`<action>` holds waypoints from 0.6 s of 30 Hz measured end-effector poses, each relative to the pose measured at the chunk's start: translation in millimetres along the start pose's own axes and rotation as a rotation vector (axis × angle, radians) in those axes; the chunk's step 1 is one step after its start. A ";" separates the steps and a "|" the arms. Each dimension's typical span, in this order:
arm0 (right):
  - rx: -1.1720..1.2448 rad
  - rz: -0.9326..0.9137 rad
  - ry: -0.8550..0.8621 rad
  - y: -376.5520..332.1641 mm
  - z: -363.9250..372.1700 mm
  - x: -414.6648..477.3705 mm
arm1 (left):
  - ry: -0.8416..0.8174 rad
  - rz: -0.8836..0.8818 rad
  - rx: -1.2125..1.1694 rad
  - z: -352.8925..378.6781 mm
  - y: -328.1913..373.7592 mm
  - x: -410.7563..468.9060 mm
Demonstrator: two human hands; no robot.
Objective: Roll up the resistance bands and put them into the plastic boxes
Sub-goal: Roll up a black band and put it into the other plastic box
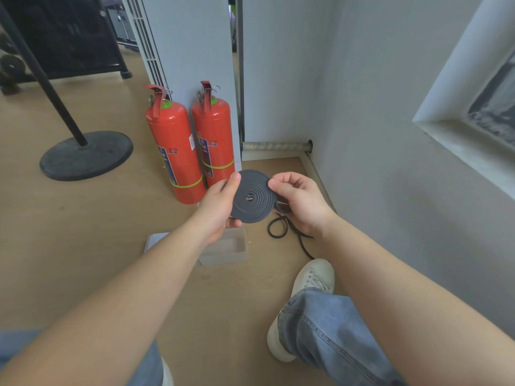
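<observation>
Left hand (220, 210) and right hand (299, 199) pinch the coiled resistance band (253, 196) at opposite edges; soft, springy rubber, likely to unwind unless gripped across the coil.

1. The place looked like a gym or training room, not a home.
2. At the floor's far left edge stood a dark rack (64, 32) with round weights (11, 65) low beside it (blurred, so their kind was unclear).
3. A black pole rose from a heavy disc base (86, 154) on the wood-look floor (83, 260).
4. One red fire extinguisher (170, 146) and a second extinguisher (214, 135) stood side by side against a grey pillar (195, 51).
5. Plain grey walls (362, 107), a bare pipe (276, 146) along the floor's far edge and a deep window recess (446, 115) gave it a utilitarian look.
6. A coiled resistance band (253, 196) suited such a room.
</observation>
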State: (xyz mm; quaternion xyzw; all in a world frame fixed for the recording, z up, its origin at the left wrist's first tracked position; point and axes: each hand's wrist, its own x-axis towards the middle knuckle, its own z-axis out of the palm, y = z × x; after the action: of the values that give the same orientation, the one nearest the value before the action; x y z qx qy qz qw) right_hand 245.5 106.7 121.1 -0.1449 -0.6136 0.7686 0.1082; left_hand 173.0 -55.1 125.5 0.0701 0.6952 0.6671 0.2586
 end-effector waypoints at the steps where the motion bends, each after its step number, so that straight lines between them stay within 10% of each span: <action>1: -0.057 -0.032 0.002 -1.8 -2.5 0.1 | -0.033 -0.012 0.037 -3.2 1.5 0.6; 18: -0.208 -0.122 -0.018 7.3 14.7 -1.9 | -0.016 0.166 0.290 -5.3 -0.7 8.2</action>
State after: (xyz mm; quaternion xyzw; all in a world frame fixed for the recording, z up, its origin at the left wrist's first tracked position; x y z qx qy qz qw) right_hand 242.1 91.0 117.1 -0.1110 -0.6987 0.6940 0.1336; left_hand 163.7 -56.2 122.4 0.1692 0.7739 0.5783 0.1951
